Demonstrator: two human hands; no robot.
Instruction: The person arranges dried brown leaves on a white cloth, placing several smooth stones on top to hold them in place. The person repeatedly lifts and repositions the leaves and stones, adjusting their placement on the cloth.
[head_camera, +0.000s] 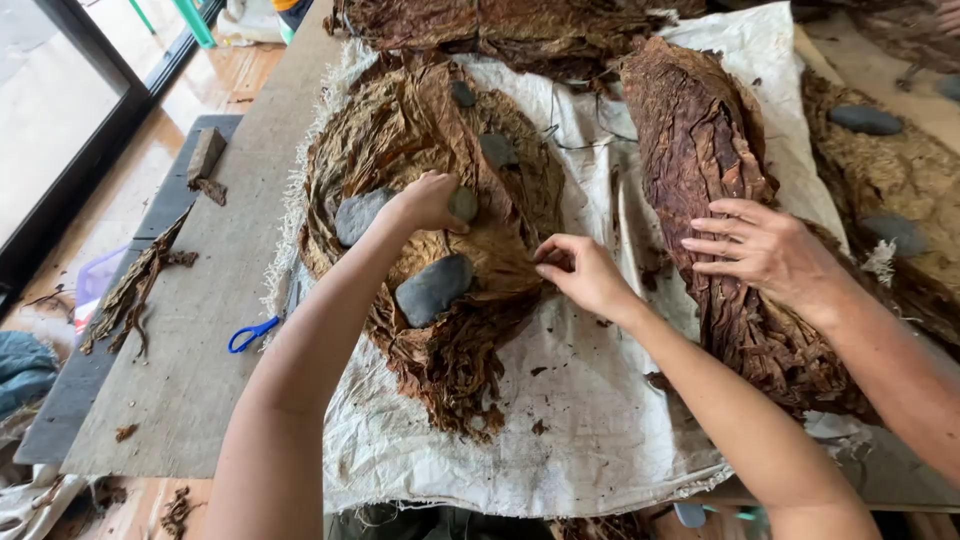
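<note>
Left hand (425, 200) grips a grey stone (463, 204); right hand (585, 272) pinches a leaf (500, 262).

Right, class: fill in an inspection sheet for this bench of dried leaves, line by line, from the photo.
Surface: wooden board under a white woven cloth.
Job's things: round pile of dried brown leaves, weighted with grey stones.
Clutter: blue scissors; leaf scraps.
Hands: left hand grips a small stone; right hand pinches the pile's edge; another person's hand lies flat on a darker leaf bundle.
Cables: nothing seen.
Surroundings: glass door, wooden floor.
</note>
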